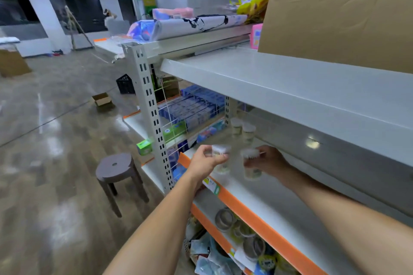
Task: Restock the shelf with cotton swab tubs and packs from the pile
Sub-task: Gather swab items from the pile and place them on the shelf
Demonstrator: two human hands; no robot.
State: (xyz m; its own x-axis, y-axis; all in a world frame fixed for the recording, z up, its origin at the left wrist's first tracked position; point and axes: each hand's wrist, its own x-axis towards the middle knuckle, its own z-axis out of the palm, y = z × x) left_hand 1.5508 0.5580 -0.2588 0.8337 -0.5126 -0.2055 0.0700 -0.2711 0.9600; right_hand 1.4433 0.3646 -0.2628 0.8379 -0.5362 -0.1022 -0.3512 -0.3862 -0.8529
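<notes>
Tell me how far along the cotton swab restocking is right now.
Early on, it seems. Done: two tubs stand at the back of the orange-edged shelf. In hand: the left hand grips one tub and the right hand grips another tub, both over the shelf's front. Left: most of that shelf is bare, and more tubs and packs lie on the shelf below.

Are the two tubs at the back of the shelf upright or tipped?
Upright. Both back tubs stand on their bases on the shelf, lids on top, side by side behind the hands.
</notes>
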